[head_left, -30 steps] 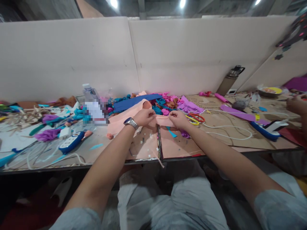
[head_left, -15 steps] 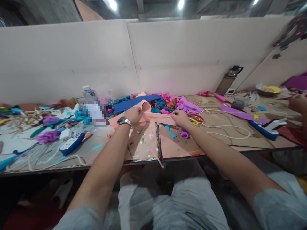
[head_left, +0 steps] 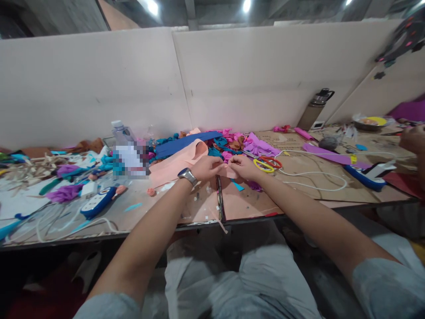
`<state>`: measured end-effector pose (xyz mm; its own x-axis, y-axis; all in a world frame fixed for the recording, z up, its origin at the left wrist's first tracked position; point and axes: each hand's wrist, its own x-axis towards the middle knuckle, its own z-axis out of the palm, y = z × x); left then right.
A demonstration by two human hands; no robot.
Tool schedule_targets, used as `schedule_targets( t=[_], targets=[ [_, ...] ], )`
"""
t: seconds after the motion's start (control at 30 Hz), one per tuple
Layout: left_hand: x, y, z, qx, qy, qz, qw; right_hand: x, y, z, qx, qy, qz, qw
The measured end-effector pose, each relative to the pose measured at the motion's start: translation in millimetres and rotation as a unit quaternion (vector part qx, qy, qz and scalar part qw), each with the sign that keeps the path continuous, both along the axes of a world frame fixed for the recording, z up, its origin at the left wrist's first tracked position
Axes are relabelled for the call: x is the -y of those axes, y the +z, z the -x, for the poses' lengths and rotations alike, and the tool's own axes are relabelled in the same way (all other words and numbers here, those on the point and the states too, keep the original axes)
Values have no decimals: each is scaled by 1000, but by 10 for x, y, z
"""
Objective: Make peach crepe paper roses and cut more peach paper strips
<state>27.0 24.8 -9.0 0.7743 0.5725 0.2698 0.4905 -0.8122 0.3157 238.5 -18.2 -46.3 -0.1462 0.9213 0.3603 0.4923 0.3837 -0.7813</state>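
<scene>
My left hand (head_left: 206,168), with a metal watch on its wrist, is closed with its fingertips pinching a peach paper strip (head_left: 229,172). Close beside it, my right hand (head_left: 245,167) pinches the same strip, and the fingers of both hands nearly meet. Part of the strip is hidden behind the fingers. A wider peach sheet (head_left: 175,164) with a curled end lies behind my left hand; whether it joins the strip I cannot tell. Scissors with red and yellow handles (head_left: 265,169) rest to the right of my right hand.
Behind my hands lie a blue sheet (head_left: 186,144) and crumpled coloured paper. A clear bottle (head_left: 121,131) stands at left, near a blue power strip (head_left: 98,203) with white cables. Farther right are a flask (head_left: 314,110), another power strip (head_left: 365,178) and another person's hand (head_left: 413,138).
My left hand has moved right, away from the curled sheet, to meet my right hand. The strip that stretched between them is now bunched at the fingertips. The right hand has shifted slightly.
</scene>
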Motion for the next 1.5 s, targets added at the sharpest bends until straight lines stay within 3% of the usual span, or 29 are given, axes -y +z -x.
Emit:
schedule_targets(
  t=[0.23, 0.47, 0.97, 1.5],
  targets=[
    [7, -19, 34, 21, 24, 29, 999, -28, -54, -55, 34, -32, -41, 998],
    [2, -34, -5, 10, 35, 29, 999, 17, 38, -58, 111, -36, -124, 985],
    [50, 18, -13, -1, 20, 46, 999, 77, 38, 12, 122, -12, -105, 987],
    [75, 133, 37, -20, 18, 89, 996, 84, 17, 18, 107, -4, -150, 983]
  ],
)
